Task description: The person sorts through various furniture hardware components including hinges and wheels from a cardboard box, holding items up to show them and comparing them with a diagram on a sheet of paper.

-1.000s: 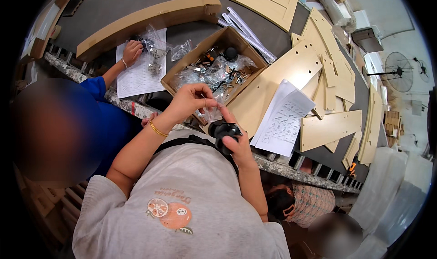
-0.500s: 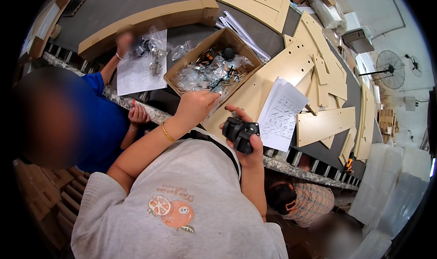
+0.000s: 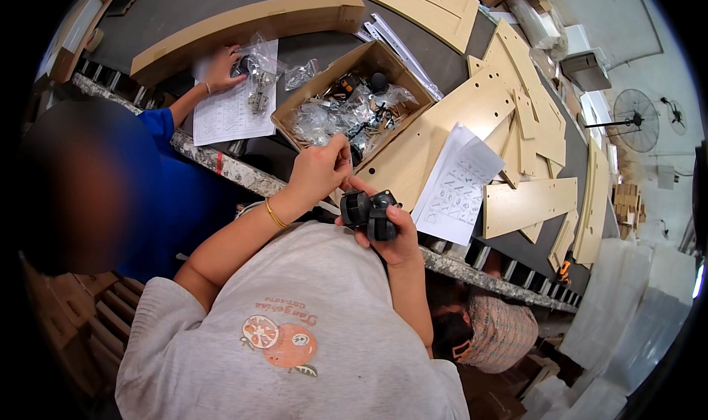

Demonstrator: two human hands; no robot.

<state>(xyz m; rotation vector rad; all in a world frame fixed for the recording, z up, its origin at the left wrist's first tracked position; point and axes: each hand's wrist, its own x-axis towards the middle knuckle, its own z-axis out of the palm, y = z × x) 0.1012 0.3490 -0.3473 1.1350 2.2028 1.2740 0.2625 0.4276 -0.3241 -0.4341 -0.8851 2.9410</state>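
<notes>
My right hand (image 3: 398, 241) grips two black caster wheels (image 3: 369, 213) held side by side in front of my chest, near the table's front edge. Just above them, my left hand (image 3: 318, 171), with a gold bracelet on its wrist, has its fingertips pinched together beside the near corner of an open cardboard box (image 3: 295, 117). Whether anything small sits in that pinch is not visible. The box holds clear bags of metal hardware (image 3: 335, 114) and a few black parts.
A printed sheet (image 3: 457, 188) lies on light wooden panels (image 3: 527, 202) right of the box. At the left a person in blue has a hand (image 3: 220, 67) on plastic bags over another sheet (image 3: 232, 110). A long wooden board (image 3: 243, 23) lies behind. A person in a patterned cap (image 3: 505, 331) is below right.
My left hand has lifted off the casters toward the box. My right hand has kept hold of the casters and turned them. The person in blue has reached farther up the sheet to the bags.
</notes>
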